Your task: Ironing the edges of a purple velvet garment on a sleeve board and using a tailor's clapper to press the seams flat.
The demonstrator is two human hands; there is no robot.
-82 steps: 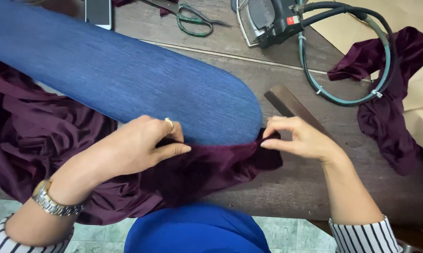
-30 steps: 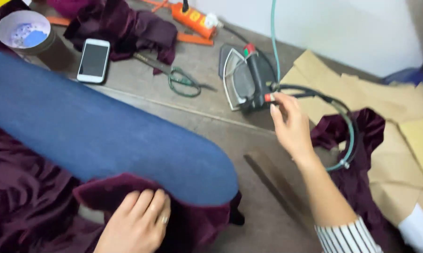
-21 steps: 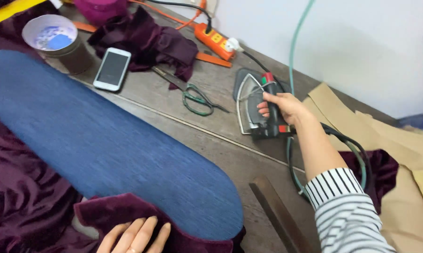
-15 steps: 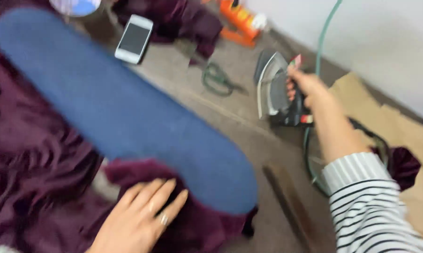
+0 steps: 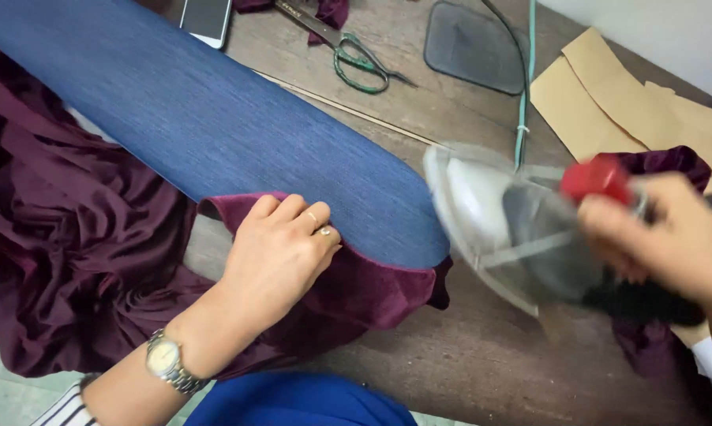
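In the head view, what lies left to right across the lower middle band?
Bunched maroon fabric → wristwatch → left hand → rounded tip of the blue ironing board → iron → right hand.

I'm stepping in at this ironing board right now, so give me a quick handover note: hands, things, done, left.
Left hand presses the maroon fabric flat at the edge of the blue ironing board.
Right hand grips the iron, in the air beside the board's tip, blurred.
Done: fabric laid along the edge, iron off its grey mat.
Left: the iron is not yet on the fabric.
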